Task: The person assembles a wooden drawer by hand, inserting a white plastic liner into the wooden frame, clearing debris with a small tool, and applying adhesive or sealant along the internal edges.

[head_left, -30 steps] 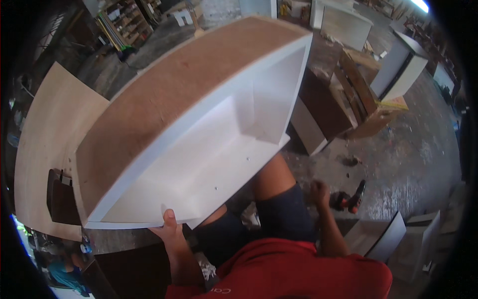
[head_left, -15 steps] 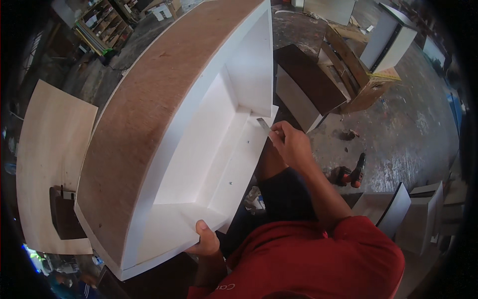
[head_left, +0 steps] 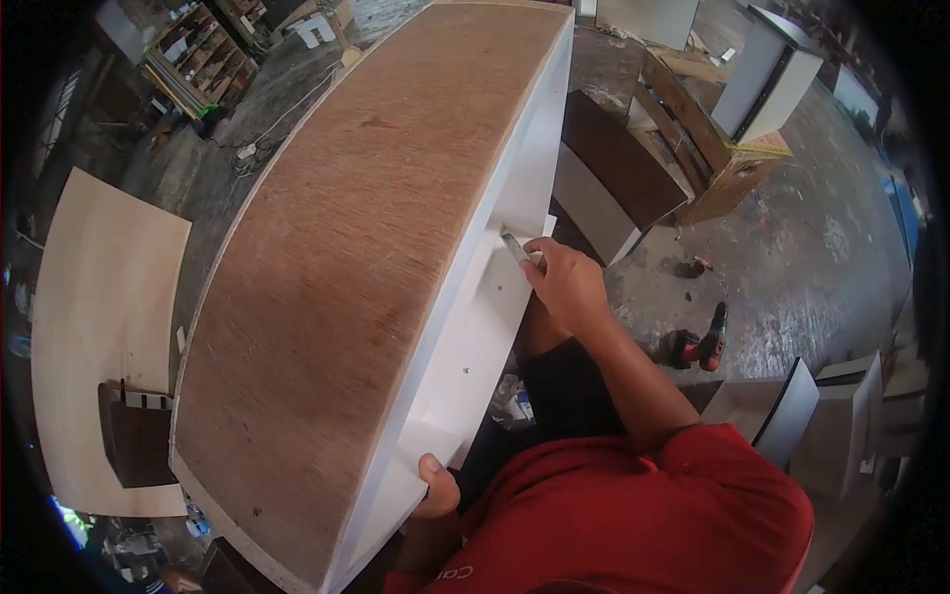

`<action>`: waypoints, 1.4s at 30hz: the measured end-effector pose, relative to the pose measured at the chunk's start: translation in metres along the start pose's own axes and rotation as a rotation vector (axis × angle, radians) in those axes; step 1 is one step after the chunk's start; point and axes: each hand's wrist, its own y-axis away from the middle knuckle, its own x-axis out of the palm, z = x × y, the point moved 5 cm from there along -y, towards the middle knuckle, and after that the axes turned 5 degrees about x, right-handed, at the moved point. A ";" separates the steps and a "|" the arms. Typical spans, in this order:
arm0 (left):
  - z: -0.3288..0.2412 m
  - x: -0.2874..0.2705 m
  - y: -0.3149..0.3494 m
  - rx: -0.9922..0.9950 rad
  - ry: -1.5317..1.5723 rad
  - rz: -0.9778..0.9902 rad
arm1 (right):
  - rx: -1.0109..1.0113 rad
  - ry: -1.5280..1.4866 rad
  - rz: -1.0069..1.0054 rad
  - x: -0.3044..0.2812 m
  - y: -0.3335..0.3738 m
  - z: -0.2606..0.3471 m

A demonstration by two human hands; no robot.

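Note:
A large cabinet box [head_left: 327,257] stands tilted in front of me, its brown plywood panel facing up and its white interior turned toward my right. My left hand [head_left: 438,487] grips the near edge of the white side, thumb on the inner face, its other fingers hidden beneath. Pinched in my right hand [head_left: 566,282] is a short, flat metal strip like a blade [head_left: 512,245]. Its tip is at the inner far corner of the white board [head_left: 485,327], where a few small screw heads show; I cannot tell whether it touches.
Right of the box lie a dark brown and white drawer-like box [head_left: 623,163] and a wooden crate [head_left: 708,148] with a white cabinet on it. A cordless drill [head_left: 711,342] sits on the concrete floor. At left, a pale plywood sheet [head_left: 104,287] bears a dark piece.
The box has tipped toward me, so more brown panel and less interior shows. My left hand moved slightly right and down with it; the metal strip shifted left toward the corner.

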 end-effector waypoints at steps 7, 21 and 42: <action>-0.007 -0.001 -0.014 0.025 -0.004 0.045 | -0.103 0.062 -0.081 -0.009 -0.007 0.002; -0.011 0.008 -0.023 0.103 -0.161 0.023 | -0.200 0.100 -0.087 -0.009 -0.020 0.003; 0.018 0.000 0.000 0.089 -0.150 0.061 | -0.200 0.161 -0.077 -0.004 -0.023 -0.006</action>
